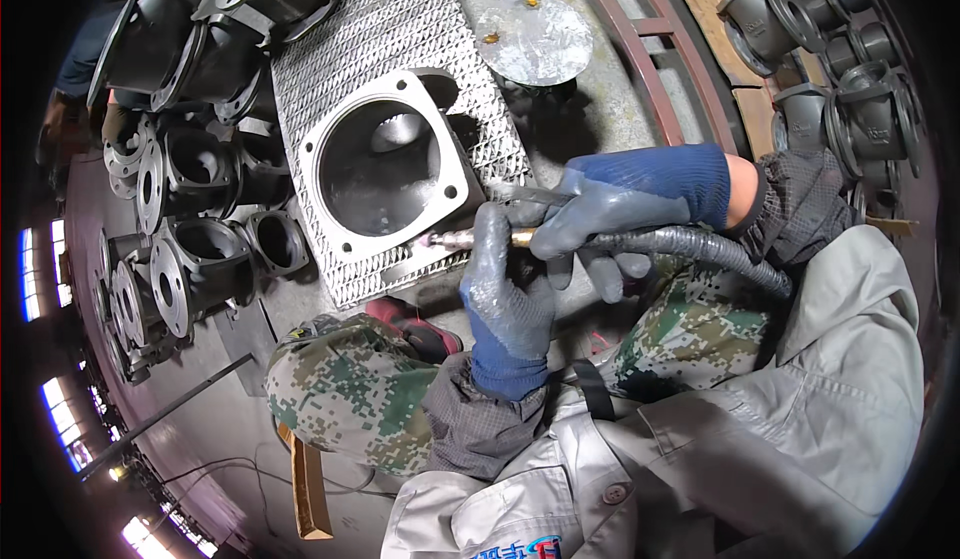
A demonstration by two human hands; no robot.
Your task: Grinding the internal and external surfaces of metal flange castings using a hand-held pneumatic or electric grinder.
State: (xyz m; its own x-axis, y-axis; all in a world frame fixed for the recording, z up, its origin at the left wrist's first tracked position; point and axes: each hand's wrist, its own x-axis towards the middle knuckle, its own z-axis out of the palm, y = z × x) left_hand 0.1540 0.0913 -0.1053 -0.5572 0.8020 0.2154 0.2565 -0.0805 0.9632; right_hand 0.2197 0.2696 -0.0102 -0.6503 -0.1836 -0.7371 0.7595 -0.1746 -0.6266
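My right hand (620,209), in a blue glove with grey coating, is closed around a grinder (520,237) with a thin shaft and a small pinkish tip. A ribbed grey hose (710,247) runs from the tool back under my right forearm. My left hand (510,304), gloved the same way, is closed on the front part of the shaft, its index finger across it. The tip lies beside the near edge of a grey metal valve body casting (455,164) with a square holed flange and a wide round bore. Whether the tip touches the metal, I cannot tell.
The casting rests on a metal mesh grating (350,24). Beyond it stands a round-topped stool (540,44), with a brown steel frame (650,27) to its right. Grey castings crowd the left (205,269) and the far right (870,119). My camouflage-clad knees (350,389) flank the work.
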